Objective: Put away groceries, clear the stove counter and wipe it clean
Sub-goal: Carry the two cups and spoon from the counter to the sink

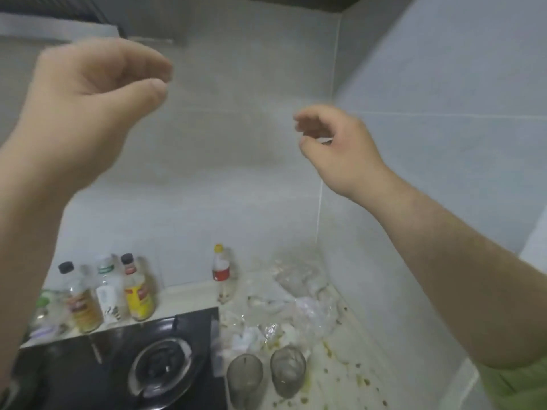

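both hands hang high, left hand (88,84) and right hand (334,143) loosely curled, gripping nothing; probably readying to clear the stained counter (349,377) far below.

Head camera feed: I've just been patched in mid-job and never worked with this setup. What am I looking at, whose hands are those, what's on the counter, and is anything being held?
There is no machine here. One wide-angle camera sits on a person's head, looking forward and down, so the two bare hands are the wearer's own. The left hand and the right hand are both raised in front of the tiled wall, fingers loosely curled; I see nothing held in either, though the picture is blurred.

Below is the counter, stained with yellowish spots. On it: a black gas stove, several sauce bottles behind the stove, a yellow-capped bottle by the wall, crumpled clear plastic bags, and two grey glasses near the front edge.
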A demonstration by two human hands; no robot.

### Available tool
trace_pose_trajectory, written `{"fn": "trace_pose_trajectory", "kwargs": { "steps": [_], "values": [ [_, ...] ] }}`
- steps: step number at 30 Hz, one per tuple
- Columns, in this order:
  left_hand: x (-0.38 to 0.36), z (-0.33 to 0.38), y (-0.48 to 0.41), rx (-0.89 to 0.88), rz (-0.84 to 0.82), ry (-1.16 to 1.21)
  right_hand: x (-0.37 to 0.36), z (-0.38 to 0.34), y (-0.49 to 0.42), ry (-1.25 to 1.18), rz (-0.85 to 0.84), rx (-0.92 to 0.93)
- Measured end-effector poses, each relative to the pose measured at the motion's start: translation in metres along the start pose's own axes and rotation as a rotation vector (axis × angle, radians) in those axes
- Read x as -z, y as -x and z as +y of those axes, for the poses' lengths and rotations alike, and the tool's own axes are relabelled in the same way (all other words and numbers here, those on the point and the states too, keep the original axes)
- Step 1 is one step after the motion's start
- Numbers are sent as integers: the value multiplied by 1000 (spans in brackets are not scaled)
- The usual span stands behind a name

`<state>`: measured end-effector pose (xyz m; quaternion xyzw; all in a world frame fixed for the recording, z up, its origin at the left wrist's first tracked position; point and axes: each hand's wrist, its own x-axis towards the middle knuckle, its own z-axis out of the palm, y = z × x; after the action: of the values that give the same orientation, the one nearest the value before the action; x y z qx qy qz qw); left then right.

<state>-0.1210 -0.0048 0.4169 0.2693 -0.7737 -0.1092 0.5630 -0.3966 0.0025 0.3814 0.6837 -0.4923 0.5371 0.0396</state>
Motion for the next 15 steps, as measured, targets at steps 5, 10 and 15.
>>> {"fn": "trace_pose_trajectory", "kwargs": {
  "steps": [5,10,15],
  "values": [
    [-39,10,46,137,-4,96,25,19,55,-51,-111,-113],
    [-59,31,92,283,-9,117,44,30,106,-143,-172,-210],
    [-75,54,139,390,-38,84,57,31,157,-241,-237,-298]
  ]
}}
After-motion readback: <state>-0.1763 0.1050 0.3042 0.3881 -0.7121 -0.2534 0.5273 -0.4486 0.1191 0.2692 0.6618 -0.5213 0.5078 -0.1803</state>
